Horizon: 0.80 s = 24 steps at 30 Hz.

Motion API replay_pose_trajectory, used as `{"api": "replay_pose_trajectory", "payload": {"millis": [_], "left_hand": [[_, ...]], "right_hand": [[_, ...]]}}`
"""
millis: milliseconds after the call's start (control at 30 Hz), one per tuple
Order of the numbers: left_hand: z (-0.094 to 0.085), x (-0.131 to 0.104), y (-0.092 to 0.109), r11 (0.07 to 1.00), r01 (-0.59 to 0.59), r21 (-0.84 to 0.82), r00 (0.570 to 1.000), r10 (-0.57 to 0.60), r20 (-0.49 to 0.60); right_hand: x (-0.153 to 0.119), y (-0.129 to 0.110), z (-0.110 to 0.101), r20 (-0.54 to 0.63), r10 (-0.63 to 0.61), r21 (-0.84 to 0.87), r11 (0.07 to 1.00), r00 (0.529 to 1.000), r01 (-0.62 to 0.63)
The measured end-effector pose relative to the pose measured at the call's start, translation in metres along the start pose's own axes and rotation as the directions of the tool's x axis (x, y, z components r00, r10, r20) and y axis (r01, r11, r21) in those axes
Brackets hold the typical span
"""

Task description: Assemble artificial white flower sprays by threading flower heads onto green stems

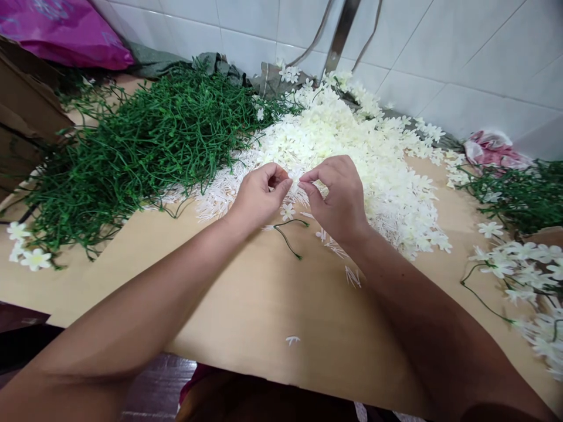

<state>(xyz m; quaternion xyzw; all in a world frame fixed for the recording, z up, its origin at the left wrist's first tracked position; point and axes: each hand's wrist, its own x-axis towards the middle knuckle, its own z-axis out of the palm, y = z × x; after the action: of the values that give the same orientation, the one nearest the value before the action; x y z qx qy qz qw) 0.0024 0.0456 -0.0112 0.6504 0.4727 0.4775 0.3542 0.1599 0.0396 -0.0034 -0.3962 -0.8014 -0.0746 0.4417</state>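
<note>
My left hand (264,193) and my right hand (338,196) meet in front of the flower pile, their fingertips almost touching. Both are closed in a pinch of thumb and forefinger. Something small and whitish shows between the fingertips, but it blends into the pale pile behind. Below the hands, a forked green plastic stem (288,240) lies on the cardboard-coloured tabletop (246,305). A single white artificial flower (287,211) lies just above that stem. Behind both hands spreads a large heap of cream-white artificial flowers (343,135), with thin white pins or stalks (215,199) along its left edge.
A big heap of green plastic stems (167,129) lies at the left, another pile (523,196) at the right. Assembled flower sprays (523,264) lie at the right edge. A cardboard box (26,111) and a pink bag (65,35) stand at far left. A tiled wall (440,53) closes the back.
</note>
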Motion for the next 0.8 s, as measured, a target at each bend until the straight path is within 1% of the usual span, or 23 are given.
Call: {"api": "replay_pose_trajectory", "payload": {"millis": [67, 167, 300, 500, 567, 733, 800], "left_hand": [[0.001, 0.000, -0.003, 1.000, -0.028, 0.011, 0.999, 0.028, 0.024], [0.003, 0.000, -0.007, 0.999, -0.050, -0.013, 0.997, 0.050, 0.064], [0.003, 0.001, -0.007, 0.998, -0.028, -0.049, 0.998, 0.031, 0.062], [0.002, 0.003, -0.001, 0.993, -0.003, -0.122, 0.997, 0.013, 0.077], [0.002, 0.003, 0.001, 0.990, 0.013, -0.142, 0.997, -0.002, 0.078], [0.000, 0.003, 0.004, 0.983, 0.042, -0.180, 0.996, -0.027, 0.087], [0.000, 0.003, 0.003, 0.979, 0.057, -0.195, 0.995, -0.040, 0.087]], "right_hand": [[-0.003, 0.004, 0.003, 0.000, -0.026, -0.066, 0.997, 1.000, 0.026], [-0.004, 0.008, 0.004, 0.039, -0.044, -0.103, 0.994, 0.998, 0.048], [-0.004, 0.009, 0.003, 0.082, -0.080, -0.119, 0.989, 0.993, 0.090], [-0.003, 0.009, 0.003, 0.091, -0.111, -0.112, 0.986, 0.990, 0.121], [-0.002, 0.009, 0.002, 0.097, -0.109, -0.122, 0.985, 0.989, 0.121], [0.000, 0.008, -0.002, 0.180, -0.082, -0.147, 0.983, 0.980, 0.109], [0.001, 0.008, -0.003, 0.196, -0.072, -0.153, 0.983, 0.978, 0.103]]}}
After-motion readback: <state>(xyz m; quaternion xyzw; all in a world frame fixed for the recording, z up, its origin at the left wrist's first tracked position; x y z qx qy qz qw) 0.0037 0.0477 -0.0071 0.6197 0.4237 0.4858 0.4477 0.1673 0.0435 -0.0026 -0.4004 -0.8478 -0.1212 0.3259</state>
